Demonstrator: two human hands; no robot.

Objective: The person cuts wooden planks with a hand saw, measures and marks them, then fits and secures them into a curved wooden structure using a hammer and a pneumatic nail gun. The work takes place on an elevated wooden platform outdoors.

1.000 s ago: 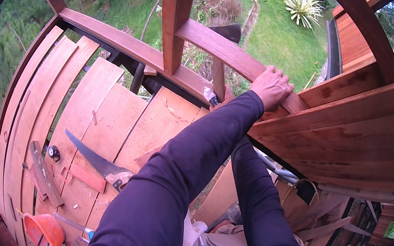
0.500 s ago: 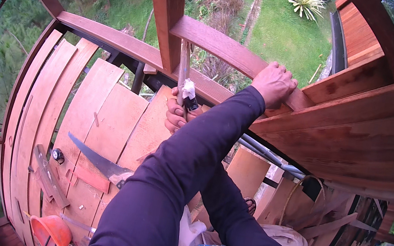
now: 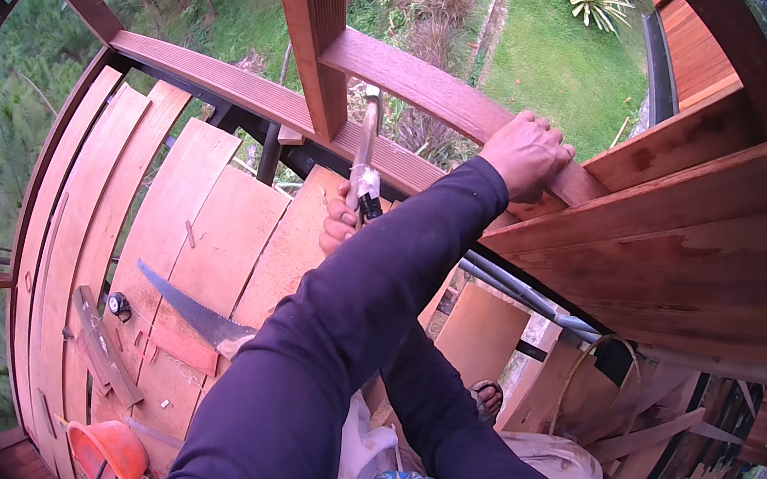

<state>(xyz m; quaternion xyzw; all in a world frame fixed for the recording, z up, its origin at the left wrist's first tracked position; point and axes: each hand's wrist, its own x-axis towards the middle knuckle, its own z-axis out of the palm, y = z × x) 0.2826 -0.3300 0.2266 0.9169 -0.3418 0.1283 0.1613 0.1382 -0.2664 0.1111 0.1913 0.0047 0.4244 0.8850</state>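
My left hand (image 3: 525, 156) grips the horizontal wooden rail (image 3: 425, 82) near its right end, beside the dark plank wall (image 3: 676, 251). My left forearm crosses over my right one. My right hand (image 3: 340, 224), partly hidden behind that forearm, holds an upright hammer-like tool (image 3: 368, 125) with white and black wrapping low on its shaft. The tool's top reaches just under the rail, right of the vertical wooden post (image 3: 312, 24); whether they touch I cannot tell.
Loose pale boards (image 3: 165, 189) cover a frame with gaps. On them lie a handsaw (image 3: 184, 300), a tape measure (image 3: 119, 305), wood offcuts (image 3: 104, 347) and an orange hard hat (image 3: 108, 454). Metal pipes (image 3: 523, 293) run below the wall. A lawn (image 3: 563, 79) lies beyond, lower down.
My right hand has moved left from behind my left forearm and now holds the tool upright, its top higher under the rail. My left hand stays on the rail.
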